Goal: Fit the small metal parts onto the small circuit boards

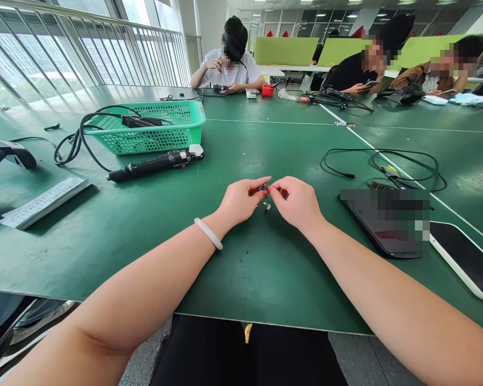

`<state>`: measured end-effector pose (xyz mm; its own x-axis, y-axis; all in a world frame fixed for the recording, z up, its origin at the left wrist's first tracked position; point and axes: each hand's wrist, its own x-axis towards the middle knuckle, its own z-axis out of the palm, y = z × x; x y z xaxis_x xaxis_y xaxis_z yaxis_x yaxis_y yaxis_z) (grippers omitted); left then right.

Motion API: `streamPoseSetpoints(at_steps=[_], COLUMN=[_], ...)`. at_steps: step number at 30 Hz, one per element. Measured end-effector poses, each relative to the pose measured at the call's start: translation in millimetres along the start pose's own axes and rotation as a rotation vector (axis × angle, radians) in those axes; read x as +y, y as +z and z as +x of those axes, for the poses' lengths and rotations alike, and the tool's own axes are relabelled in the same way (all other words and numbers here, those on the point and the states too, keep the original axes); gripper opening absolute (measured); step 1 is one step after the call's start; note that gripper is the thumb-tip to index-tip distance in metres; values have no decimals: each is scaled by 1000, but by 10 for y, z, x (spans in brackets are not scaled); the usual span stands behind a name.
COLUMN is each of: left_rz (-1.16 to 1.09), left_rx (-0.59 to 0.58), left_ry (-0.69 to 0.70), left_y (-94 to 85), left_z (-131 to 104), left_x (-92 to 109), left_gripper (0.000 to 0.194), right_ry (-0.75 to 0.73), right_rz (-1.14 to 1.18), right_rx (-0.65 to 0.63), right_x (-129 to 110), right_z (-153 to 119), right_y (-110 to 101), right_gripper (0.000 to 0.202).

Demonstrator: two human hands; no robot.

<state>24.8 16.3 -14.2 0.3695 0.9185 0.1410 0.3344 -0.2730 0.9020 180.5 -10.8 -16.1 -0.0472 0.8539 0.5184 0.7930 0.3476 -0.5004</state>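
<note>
Both my hands meet over the green table (241,279). My left hand (241,199) is closed, its thumb and fingers pinching a small dark part (262,187) with some metallic glints, too small to name. My right hand (295,202) is also closed, its thumb and forefinger pressed together at the right end of that dark part; whether they hold a separate piece is hidden. Just below the fingertips, a few tiny silvery and black bits (267,206) lie on the table. A white bangle (208,234) circles my left wrist.
A green plastic basket (145,140) with cables stands at the left, a black electric screwdriver (156,164) before it. Folded paper (46,202) lies further left. On the right are a coiled black cable (406,155), a dark flat device (382,225) and a white-edged phone (467,257). Several people sit beyond.
</note>
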Motion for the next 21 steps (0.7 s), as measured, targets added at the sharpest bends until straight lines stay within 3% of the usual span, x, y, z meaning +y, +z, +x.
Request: streamPoseSetpoints(at_steps=[4, 9, 16, 21], left_rz=[-242, -532, -628, -605], left_rx=[-26, -44, -80, -183], left_ry=[-98, -225, -286, -249], left_y=[10, -15, -39, -26], left_z=[3, 9, 2, 5], left_x=[16, 76, 80, 35], left_gripper=[40, 40, 36, 33], right_ry=[-54, -22, 48, 120], right_rz=[-29, 111, 197, 294], right_rx=[-13, 15, 24, -39], right_x=[-8, 0, -2, 33], right_z=[-4, -7, -18, 1], right_y=[-9, -5, 15, 28], right_gripper=[25, 13, 10, 14])
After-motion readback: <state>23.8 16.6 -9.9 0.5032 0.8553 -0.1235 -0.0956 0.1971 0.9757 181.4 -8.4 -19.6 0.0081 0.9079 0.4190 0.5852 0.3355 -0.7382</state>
